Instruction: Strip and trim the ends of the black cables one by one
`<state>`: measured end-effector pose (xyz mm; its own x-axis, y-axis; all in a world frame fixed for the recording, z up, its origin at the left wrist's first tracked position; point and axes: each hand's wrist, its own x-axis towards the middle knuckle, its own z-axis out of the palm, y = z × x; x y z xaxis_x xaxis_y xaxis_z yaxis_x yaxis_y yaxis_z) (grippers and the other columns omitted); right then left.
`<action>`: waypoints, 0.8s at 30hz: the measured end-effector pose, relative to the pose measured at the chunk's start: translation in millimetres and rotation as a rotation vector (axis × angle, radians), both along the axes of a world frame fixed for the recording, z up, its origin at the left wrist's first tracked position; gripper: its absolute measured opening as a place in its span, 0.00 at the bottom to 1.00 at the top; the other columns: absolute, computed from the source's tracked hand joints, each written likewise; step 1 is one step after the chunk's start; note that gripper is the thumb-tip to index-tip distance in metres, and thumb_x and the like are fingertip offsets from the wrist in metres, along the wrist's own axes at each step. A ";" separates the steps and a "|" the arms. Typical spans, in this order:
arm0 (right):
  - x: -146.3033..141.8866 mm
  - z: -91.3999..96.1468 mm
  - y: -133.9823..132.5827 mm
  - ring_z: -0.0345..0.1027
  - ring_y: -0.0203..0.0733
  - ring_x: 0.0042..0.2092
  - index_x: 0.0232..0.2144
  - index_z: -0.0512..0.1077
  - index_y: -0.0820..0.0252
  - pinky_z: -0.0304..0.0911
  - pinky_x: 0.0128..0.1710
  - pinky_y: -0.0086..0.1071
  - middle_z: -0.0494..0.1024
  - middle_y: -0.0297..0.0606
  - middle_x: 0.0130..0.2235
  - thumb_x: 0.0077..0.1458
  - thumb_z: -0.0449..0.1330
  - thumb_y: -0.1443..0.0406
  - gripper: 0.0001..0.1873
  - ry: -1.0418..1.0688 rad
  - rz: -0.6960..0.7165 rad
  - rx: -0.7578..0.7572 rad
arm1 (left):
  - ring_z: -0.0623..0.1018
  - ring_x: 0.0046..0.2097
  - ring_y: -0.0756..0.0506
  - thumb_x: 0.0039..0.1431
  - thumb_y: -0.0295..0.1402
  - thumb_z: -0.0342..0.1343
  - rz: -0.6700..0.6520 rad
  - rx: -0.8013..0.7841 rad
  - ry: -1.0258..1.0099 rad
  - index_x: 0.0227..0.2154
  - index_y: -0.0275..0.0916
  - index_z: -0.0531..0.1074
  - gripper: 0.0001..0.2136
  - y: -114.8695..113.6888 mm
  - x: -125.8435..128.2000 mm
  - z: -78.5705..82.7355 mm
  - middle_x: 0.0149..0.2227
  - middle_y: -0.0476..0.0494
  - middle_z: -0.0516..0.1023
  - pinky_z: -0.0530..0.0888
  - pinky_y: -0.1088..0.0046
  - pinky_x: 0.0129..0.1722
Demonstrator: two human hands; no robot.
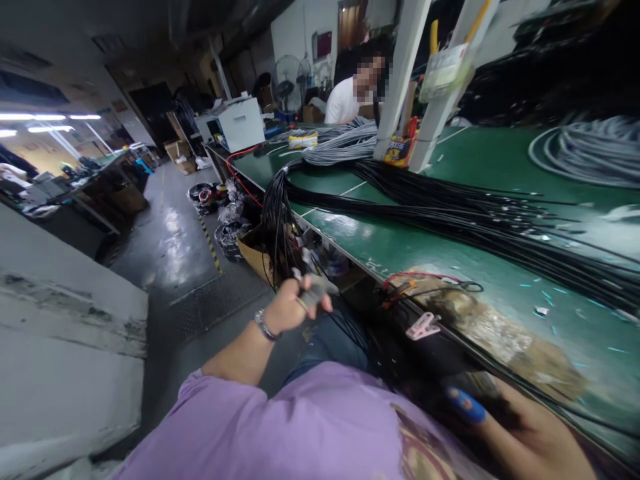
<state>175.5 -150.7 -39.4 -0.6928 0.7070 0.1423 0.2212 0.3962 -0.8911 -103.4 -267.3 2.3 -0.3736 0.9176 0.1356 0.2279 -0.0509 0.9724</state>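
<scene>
My left hand [290,308] wears a metal watch [267,325]. Its fingers are closed, with a blurred greyish piece [318,291] at the fingertips that I cannot identify. Right behind it, a bundle of black cables [280,207] droops over the table edge towards a cardboard box [255,253]. More dark cable strands lie over my lap. My right hand [535,427], at the lower right, has a blue wrap [466,404] on its thumb. Its fingers curl around something dark and smeared, among black cables at the table's edge.
On the green table [345,230] are long black cables, coils of grey cable [345,143], a crumpled plastic-wrapped package [500,333] and a pink clip [423,326] at the edge. White posts [405,73] rise from it. A person in white [343,100] is behind. Wrapped coils [230,233] sit on the floor.
</scene>
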 end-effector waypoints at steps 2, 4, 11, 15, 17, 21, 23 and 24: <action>2.7 1.0 1.5 0.72 0.45 0.24 0.23 0.75 0.53 0.69 0.24 0.33 0.78 0.36 0.22 0.45 0.62 0.49 0.15 0.015 -0.009 -0.040 | 0.78 0.33 0.49 0.56 0.53 0.51 -0.231 -0.017 0.062 0.37 0.34 0.76 0.25 14.3 21.7 -10.6 0.35 0.37 0.81 0.75 0.75 0.34; 3.6 5.1 2.6 0.70 0.45 0.22 0.22 0.74 0.53 0.68 0.21 0.33 0.77 0.36 0.20 0.45 0.63 0.48 0.16 0.038 -0.020 -0.103 | 0.77 0.45 0.46 0.60 0.47 0.52 -0.462 -0.025 0.170 0.40 0.36 0.76 0.19 29.9 41.8 -15.0 0.44 0.37 0.79 0.72 0.73 0.48; -9.4 39.2 4.6 0.61 0.36 0.18 0.24 0.71 0.56 0.61 0.17 0.29 0.70 0.33 0.17 0.49 0.59 0.45 0.21 0.180 -0.155 -0.252 | 0.72 0.28 0.51 0.60 0.45 0.52 -0.627 -0.126 0.211 0.35 0.32 0.76 0.18 66.6 64.0 -0.9 0.27 0.44 0.77 0.70 0.77 0.30; -11.7 49.5 33.9 0.55 0.32 0.20 0.24 0.69 0.58 0.55 0.18 0.27 0.65 0.30 0.18 0.50 0.58 0.47 0.20 0.214 -0.239 -0.197 | 0.75 0.32 0.47 0.56 0.44 0.56 -0.253 0.112 0.201 0.35 0.33 0.77 0.17 88.2 33.6 21.2 0.31 0.42 0.79 0.72 0.74 0.34; -10.6 49.7 57.6 0.52 0.31 0.19 0.29 0.70 0.58 0.50 0.17 0.26 0.65 0.28 0.19 0.50 0.60 0.51 0.16 0.203 -0.304 -0.255 | 0.75 0.33 0.47 0.55 0.40 0.58 -0.087 0.220 0.271 0.34 0.35 0.78 0.13 104.6 17.2 31.5 0.31 0.43 0.80 0.72 0.74 0.35; -12.4 42.5 109.6 0.53 0.31 0.19 0.35 0.71 0.58 0.49 0.17 0.26 0.73 0.34 0.25 0.49 0.59 0.60 0.11 0.138 -0.353 -0.393 | 0.75 0.32 0.48 0.51 0.35 0.60 -0.019 0.297 0.394 0.32 0.37 0.77 0.08 145.0 7.4 40.8 0.28 0.46 0.79 0.71 0.74 0.35; -13.0 36.9 131.0 0.57 0.34 0.20 0.32 0.71 0.58 0.52 0.18 0.28 0.75 0.37 0.25 0.50 0.55 0.63 0.07 0.018 -0.403 -0.312 | 0.73 0.27 0.49 0.49 0.36 0.61 -0.080 0.265 0.363 0.30 0.37 0.76 0.08 166.8 15.9 39.4 0.24 0.48 0.76 0.70 0.76 0.30; -12.3 34.0 139.3 0.59 0.35 0.20 0.29 0.71 0.58 0.54 0.20 0.29 0.75 0.37 0.24 0.49 0.55 0.65 0.05 0.005 -0.427 -0.271 | 0.71 0.23 0.51 0.50 0.37 0.61 -0.117 0.210 0.315 0.28 0.37 0.75 0.09 177.4 22.3 38.0 0.21 0.50 0.73 0.68 0.77 0.25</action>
